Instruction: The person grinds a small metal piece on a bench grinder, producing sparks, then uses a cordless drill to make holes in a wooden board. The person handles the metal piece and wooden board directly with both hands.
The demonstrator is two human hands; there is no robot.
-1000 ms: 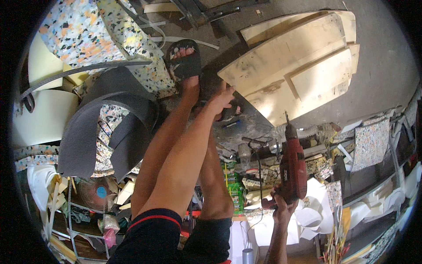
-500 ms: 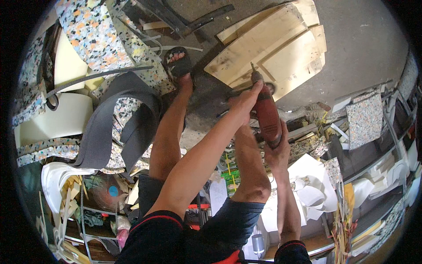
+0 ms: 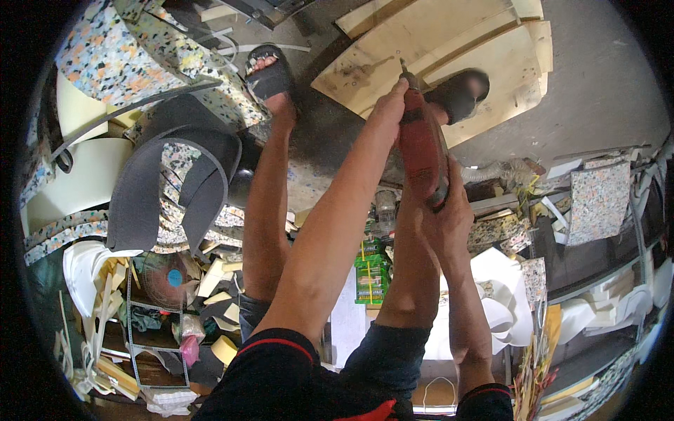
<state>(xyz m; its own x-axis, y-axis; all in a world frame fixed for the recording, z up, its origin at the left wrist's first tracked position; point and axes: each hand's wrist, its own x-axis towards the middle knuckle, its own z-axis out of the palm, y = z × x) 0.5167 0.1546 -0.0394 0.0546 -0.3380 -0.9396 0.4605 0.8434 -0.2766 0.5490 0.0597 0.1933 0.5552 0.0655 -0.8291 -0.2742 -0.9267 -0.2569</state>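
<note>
A red power drill [image 3: 421, 151] with a dark chuck and a thin bit is held in both my hands, its tip pointing away from me over the wooden panel. My left hand [image 3: 390, 105] is closed around the drill's front, behind the chuck. At the rear, my right hand [image 3: 453, 214] wraps the handle end, partly hidden by the drill body. The wooden panel [image 3: 484, 38], pale and made of layered boards, lies on the floor with small dark marks near the bit. My right foot in a black sandal [image 3: 467, 95] rests on the panel.
My left foot in a black sandal [image 3: 270, 74] stands on the floor to the left. Speckled foam sheets [image 3: 119, 63] and curled dark grey foam [image 3: 133, 182] pile up at the left. A fan [image 3: 165, 279] and green packages [image 3: 371, 277] are nearer. Offcuts and a speckled foam piece [image 3: 599, 203] lie right.
My right foot has come onto the wooden panel, beside the drill. The drill has tilted more upright in view, still in both hands. The view has shifted.
</note>
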